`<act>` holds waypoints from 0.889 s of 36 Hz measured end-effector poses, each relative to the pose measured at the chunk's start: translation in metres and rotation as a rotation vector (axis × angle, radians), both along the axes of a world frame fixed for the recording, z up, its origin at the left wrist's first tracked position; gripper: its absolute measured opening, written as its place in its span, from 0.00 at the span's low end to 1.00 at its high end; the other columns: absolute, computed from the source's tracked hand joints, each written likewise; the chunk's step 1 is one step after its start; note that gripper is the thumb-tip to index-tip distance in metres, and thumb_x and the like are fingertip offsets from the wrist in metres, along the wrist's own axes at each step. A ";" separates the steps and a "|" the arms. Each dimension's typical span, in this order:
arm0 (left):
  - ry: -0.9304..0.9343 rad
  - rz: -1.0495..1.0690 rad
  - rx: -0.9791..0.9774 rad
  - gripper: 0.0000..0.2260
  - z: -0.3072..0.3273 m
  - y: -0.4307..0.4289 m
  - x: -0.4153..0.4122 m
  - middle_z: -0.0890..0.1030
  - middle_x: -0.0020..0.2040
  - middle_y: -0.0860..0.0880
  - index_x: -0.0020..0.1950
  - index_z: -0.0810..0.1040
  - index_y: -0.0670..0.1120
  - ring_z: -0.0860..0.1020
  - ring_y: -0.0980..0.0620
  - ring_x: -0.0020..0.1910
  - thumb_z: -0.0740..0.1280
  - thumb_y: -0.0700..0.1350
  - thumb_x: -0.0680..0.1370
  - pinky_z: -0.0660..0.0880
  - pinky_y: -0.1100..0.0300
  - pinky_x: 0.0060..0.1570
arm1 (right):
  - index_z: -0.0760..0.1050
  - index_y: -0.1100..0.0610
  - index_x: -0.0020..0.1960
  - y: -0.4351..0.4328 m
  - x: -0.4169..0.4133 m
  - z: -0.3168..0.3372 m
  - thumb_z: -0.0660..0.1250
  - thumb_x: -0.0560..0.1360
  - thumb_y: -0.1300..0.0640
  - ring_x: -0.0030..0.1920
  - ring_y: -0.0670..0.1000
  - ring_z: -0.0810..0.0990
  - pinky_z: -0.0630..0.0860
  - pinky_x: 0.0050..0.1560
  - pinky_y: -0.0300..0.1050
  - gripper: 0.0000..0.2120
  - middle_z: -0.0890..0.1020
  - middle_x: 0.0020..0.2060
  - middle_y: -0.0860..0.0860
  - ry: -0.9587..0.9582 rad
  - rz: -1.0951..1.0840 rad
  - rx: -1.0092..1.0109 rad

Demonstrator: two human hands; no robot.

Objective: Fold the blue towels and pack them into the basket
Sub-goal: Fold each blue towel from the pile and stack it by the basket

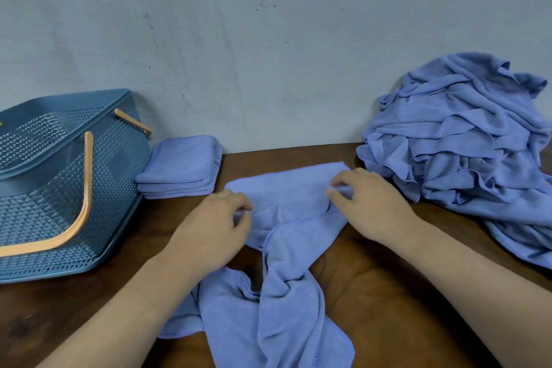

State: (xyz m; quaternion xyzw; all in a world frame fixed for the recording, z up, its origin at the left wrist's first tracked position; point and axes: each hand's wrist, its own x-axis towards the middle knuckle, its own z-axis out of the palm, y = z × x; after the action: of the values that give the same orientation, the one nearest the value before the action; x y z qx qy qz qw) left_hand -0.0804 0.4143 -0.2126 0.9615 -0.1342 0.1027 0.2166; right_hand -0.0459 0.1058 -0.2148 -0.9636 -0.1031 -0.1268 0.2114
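Left hand (pixel 213 227) and right hand (pixel 366 203) each pinching the far edge of a blue towel (pixel 286 251) — fingers curled, towel's length running toward the viewer, crumpled on the table (pixel 373 293).

Matt cloth towel (pixel 286 197), perforated plastic basket (pixel 113 188), glossy wooden table (pixel 373 293).

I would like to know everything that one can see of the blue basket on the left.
The basket is dark blue-green plastic, its walls pierced in a fine woven-like pattern. Two pale orange handles are swung down; one lies over the near wall. It stands open-topped on the brown table, near the grey wall. The part of its inside that shows holds no towel. A stack of folded towels sits at its right corner, seemingly touching it.
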 end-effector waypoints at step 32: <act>0.002 -0.297 0.019 0.15 0.017 0.032 0.011 0.82 0.51 0.61 0.53 0.82 0.57 0.79 0.60 0.53 0.70 0.36 0.77 0.76 0.59 0.55 | 0.81 0.40 0.50 -0.028 -0.004 0.054 0.61 0.72 0.63 0.55 0.41 0.72 0.71 0.60 0.47 0.20 0.81 0.50 0.32 0.158 0.481 -0.350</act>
State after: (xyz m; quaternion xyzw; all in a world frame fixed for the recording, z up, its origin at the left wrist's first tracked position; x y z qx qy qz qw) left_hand -0.0693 0.4463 -0.1951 0.9332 -0.2756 0.0676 0.2205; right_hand -0.0494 0.0778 -0.1612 -0.9402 -0.3319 0.0222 0.0733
